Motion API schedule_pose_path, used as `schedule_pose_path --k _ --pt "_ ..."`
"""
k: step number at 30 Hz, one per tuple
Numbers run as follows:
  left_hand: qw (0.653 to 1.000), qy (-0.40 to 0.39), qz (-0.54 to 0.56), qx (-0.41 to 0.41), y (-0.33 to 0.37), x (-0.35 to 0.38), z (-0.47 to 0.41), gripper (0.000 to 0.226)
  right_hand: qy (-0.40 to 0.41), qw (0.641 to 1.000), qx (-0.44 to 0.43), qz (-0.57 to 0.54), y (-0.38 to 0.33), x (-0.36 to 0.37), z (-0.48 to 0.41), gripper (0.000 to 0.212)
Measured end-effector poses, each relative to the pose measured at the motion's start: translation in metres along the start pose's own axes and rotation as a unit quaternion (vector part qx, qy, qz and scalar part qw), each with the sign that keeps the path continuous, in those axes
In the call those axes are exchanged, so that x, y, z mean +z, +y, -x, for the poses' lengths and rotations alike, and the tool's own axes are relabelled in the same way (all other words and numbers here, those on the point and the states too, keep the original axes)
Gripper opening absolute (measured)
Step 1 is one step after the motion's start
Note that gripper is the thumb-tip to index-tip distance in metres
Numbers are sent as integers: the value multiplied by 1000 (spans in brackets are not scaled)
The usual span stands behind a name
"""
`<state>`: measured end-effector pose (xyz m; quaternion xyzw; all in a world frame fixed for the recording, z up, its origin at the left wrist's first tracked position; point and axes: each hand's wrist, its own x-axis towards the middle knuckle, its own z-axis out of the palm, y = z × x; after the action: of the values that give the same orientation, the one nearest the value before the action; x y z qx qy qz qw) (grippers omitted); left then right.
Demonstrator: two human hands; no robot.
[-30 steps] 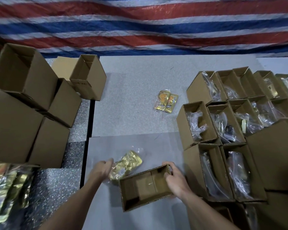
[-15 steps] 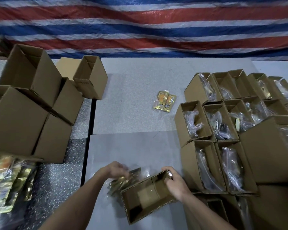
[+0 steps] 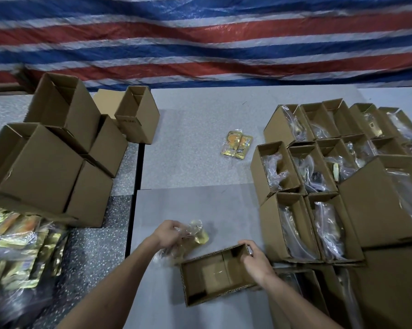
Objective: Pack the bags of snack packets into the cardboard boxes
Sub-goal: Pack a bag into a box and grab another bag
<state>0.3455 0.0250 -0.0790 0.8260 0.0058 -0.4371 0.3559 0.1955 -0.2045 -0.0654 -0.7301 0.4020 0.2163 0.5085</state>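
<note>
**Bagging snacks into an open carton**

Gripping a clear plastic bag of gold snack packets [image 3: 192, 236], the left hand [image 3: 168, 233] has fingers curled round it just behind the open brown cardboard box [image 3: 215, 273]. Right hand [image 3: 256, 260] clasps the box's right end wall, box tilted mouth-up. Print on packets too blurred to read. Grey table [image 3: 200, 129]; filled brown boxes [image 3: 319, 186] right, empty cartons [image 3: 57, 150] left; red-white-blue striped tarp [image 3: 200, 39] behind.

Left grip [image 3: 168, 235]: reaching forward on a bare forearm, fingers curling round a crinkled clear bag [image 3: 190, 236] and holding it.
Right grip [image 3: 256, 258]: sitting nearer and to the right of the left grip, fingers curling over the far end wall of an open cardboard box [image 3: 214, 274], forearm bare.
</note>
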Motion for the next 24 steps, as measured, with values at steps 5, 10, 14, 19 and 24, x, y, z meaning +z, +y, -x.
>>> schedule_pose_path --k 5,10,14,19,24 --pt "999 12 -33 15 13 -9 13 35 23 1000 4 -18 8 0 3 53" --pt "997 23 -46 62 19 -12 20 23 6 999 25 -41 14 -1 8 52" --pt "994 57 36 87 18 -9 27 16 -8 995 66 -75 11 -2 16 51" --pt "981 97 142 89 31 -9 42 19 -14 993 79 -86 5 -2 27 40" --pt "961 120 219 122 56 -16 62 15 -30 989 84 -122 4 -5 30 23"
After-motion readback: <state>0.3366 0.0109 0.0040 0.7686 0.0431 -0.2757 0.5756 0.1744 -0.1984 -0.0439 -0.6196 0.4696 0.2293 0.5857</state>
